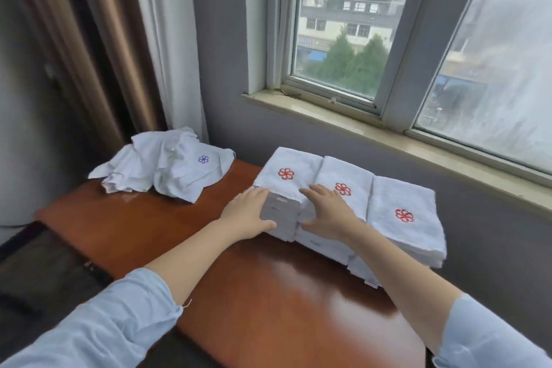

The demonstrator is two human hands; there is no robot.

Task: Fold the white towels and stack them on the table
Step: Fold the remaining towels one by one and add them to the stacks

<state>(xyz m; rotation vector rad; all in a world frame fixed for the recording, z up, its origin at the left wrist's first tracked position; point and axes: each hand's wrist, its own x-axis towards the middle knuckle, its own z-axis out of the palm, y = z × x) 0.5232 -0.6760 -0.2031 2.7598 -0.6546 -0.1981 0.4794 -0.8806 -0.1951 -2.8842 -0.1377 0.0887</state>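
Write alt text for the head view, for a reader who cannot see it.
The left hand and right hand press the leftmost stack in a row of three folded towel stacks on a brown table by a window. A heap of unfolded towels lies far left.

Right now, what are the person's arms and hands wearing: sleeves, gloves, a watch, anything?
The left hand and right hand are bare: no gloves, no rings or watch visible. Both arms wear light blue sleeves, left sleeve and right sleeve, ending short of the wrists, forearms uncovered. A loose thread sticks out at the left cuff.
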